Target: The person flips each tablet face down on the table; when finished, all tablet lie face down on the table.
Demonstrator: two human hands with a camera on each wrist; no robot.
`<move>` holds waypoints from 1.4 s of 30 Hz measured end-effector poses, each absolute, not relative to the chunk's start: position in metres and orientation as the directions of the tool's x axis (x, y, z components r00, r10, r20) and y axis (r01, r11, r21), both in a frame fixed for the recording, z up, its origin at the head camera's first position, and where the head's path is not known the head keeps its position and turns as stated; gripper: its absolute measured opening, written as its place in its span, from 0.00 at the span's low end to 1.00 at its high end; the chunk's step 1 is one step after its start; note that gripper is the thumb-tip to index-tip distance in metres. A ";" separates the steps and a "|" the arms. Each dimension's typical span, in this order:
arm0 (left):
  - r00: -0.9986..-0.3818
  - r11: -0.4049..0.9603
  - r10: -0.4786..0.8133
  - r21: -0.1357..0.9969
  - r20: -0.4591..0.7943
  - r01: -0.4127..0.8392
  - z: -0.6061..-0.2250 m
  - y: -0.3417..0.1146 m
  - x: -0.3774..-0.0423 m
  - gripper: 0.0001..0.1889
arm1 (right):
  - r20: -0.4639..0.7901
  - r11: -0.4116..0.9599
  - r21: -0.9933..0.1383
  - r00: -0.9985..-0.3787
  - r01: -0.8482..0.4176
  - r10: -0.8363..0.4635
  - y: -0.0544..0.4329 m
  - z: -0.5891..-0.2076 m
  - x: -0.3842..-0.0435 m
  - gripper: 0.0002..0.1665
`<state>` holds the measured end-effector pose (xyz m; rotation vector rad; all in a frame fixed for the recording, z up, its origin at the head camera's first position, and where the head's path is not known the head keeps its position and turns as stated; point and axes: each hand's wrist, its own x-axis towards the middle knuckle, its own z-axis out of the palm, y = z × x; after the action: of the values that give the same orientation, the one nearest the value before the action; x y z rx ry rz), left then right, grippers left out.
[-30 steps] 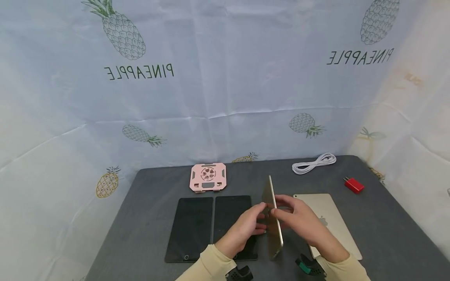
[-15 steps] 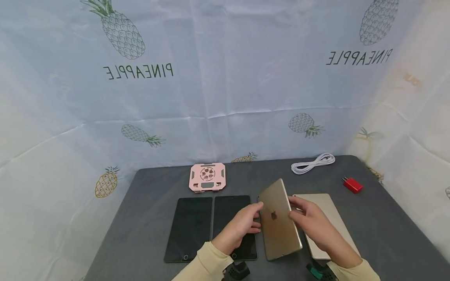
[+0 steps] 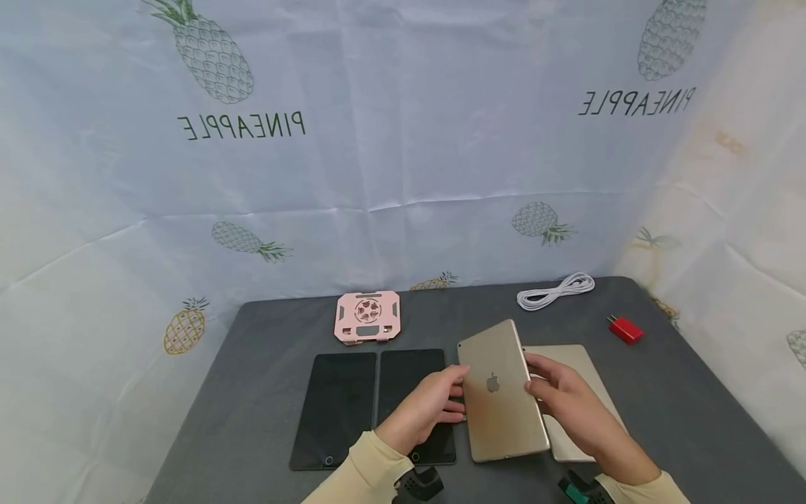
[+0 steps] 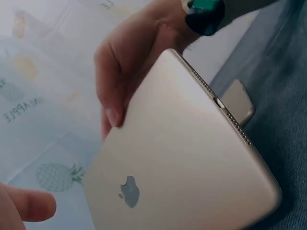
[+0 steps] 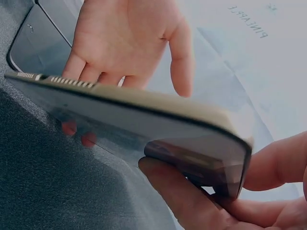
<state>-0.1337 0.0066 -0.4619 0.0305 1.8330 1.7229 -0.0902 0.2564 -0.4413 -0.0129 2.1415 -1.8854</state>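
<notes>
A pink stand (image 3: 368,322) lies near the pineapple-print cloth (image 3: 403,140); a red charger (image 3: 626,330) sits near a bundled white cable (image 3: 562,288).

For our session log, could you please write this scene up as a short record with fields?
Held item: flat gold metal-backed tablet, tilted up, logo side facing the head camera
Right hand: pinches the tablet's right edge
Left hand: beside its left edge, thumb apart; finger contact unclear
Under right hand: second gold tablet, lying flat
Left side: two black-screened rectangular tablets, side by side
Back left: pink flat plate with cutouts
Back right: coiled white cable
Far right: red plug adapter
</notes>
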 end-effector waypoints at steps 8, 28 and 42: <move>-0.810 0.125 0.399 0.901 -0.430 -0.416 -0.457 0.005 -0.135 0.41 | -0.235 0.283 -0.938 -0.967 0.199 -0.098 0.255 -0.446 -0.093 0.33; -0.777 0.197 0.404 0.875 -0.484 -0.442 -0.448 0.011 -0.132 0.44 | -0.202 0.751 -0.618 -0.970 0.232 0.134 0.236 -0.467 -0.100 0.28; -0.777 0.174 0.421 0.882 -0.469 -0.438 -0.445 0.014 -0.125 0.40 | -0.206 0.809 -0.545 -0.970 0.220 0.125 0.230 -0.462 -0.097 0.23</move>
<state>-0.1246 0.0137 -0.4451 -0.0166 1.7994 1.6774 -0.0973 0.2299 -0.4622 0.2728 2.8339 -0.8823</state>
